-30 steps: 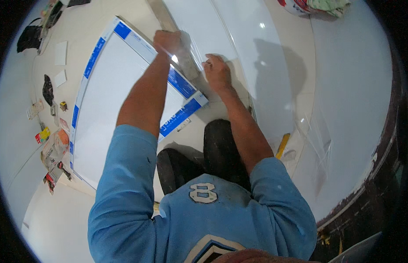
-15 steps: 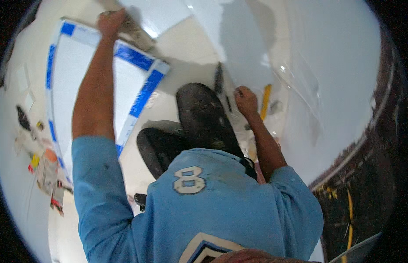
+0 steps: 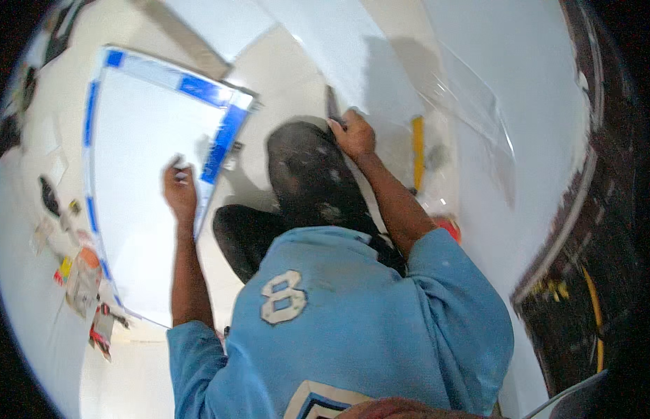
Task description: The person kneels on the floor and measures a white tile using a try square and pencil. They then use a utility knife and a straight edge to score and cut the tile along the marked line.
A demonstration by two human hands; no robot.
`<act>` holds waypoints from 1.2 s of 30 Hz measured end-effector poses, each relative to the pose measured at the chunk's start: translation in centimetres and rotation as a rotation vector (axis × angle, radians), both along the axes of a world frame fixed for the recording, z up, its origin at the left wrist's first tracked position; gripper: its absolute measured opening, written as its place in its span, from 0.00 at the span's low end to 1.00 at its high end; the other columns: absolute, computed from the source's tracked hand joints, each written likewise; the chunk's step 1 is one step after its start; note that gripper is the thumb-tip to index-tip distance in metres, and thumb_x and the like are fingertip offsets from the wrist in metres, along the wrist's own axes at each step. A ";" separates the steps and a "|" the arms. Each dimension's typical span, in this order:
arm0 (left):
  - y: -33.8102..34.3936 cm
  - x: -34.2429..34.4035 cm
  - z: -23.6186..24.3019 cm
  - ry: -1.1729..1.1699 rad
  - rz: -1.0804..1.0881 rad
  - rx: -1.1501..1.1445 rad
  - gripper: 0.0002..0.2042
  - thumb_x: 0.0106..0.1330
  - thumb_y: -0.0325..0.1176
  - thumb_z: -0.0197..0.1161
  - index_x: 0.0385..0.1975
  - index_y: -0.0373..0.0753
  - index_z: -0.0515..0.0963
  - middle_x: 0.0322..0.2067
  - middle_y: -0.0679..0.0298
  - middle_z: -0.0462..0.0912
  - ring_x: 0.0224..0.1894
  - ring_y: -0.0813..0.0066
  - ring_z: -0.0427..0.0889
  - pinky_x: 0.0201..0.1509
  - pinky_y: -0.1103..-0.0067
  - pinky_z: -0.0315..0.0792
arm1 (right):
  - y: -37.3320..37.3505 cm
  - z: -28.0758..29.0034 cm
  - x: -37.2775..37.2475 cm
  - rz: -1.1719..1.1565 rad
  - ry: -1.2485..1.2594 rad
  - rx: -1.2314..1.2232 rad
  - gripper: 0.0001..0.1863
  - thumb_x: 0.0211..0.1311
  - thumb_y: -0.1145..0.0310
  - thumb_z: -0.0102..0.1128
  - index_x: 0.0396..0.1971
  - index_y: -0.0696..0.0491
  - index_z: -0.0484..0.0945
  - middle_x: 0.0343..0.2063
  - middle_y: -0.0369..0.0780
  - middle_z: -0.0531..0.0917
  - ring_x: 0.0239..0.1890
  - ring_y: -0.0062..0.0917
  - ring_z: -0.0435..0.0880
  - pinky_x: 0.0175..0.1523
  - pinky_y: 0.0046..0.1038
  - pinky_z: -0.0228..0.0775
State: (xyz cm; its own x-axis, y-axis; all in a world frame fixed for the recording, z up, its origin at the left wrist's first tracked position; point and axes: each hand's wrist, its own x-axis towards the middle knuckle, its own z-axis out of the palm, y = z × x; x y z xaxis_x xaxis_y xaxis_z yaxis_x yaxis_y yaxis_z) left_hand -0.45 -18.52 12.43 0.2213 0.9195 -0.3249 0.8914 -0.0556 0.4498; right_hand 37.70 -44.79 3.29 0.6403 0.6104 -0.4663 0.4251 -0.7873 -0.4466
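A large white panel, its borders covered with blue and white tape, lies flat on my left. Over its right part is my left hand, fingers curled in. A whitish bit shows between them, too blurred to name. Whether this hand touches the panel I cannot tell. Just beyond my bent knee, my right hand is closed around the near end of a long, narrow dark tool. The tool points away from me; its kind is unclear.
A brownish strip runs beyond the panel's far edge. To my right lie a yellow bar-shaped thing, a clear plastic sheet and a red round thing. At far left are a dark tool and assorted packets.
My left hand has come back from the panel's far edge to over its surface. My right hand has moved forward and left, and has taken hold of the dark tool.
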 end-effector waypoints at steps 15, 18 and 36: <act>19.1 19.2 -6.5 -0.203 0.144 0.104 0.38 0.65 0.48 0.79 0.68 0.29 0.76 0.57 0.39 0.87 0.59 0.49 0.89 0.65 0.64 0.81 | 25.4 -4.8 0.3 -0.223 0.520 0.221 0.18 0.65 0.59 0.76 0.33 0.58 0.78 0.26 0.38 0.85 0.20 0.22 0.82 0.22 0.30 0.78; 24.5 22.1 -10.2 -0.081 0.021 0.134 0.45 0.59 0.51 0.82 0.68 0.24 0.73 0.56 0.36 0.86 0.59 0.45 0.88 0.64 0.63 0.82 | 29.4 -5.8 -1.0 -0.235 0.461 0.243 0.18 0.61 0.59 0.80 0.33 0.56 0.80 0.27 0.40 0.87 0.25 0.27 0.86 0.30 0.35 0.81; 27.8 23.5 -11.2 -0.062 0.136 -0.044 0.50 0.52 0.47 0.86 0.66 0.20 0.64 0.58 0.36 0.78 0.60 0.43 0.84 0.64 0.59 0.83 | 31.1 -4.4 -2.9 -0.529 0.467 0.302 0.07 0.68 0.70 0.74 0.35 0.58 0.86 0.24 0.37 0.87 0.22 0.20 0.83 0.27 0.27 0.78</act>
State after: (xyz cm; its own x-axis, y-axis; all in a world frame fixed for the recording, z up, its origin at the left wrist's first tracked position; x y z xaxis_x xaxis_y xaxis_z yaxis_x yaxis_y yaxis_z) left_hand 23.04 9.26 1.19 0.1169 0.9274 -0.3553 0.8596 0.0847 0.5039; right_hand 34.76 -13.69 -1.06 0.6602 0.4211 -0.6219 -0.2603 -0.6485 -0.7153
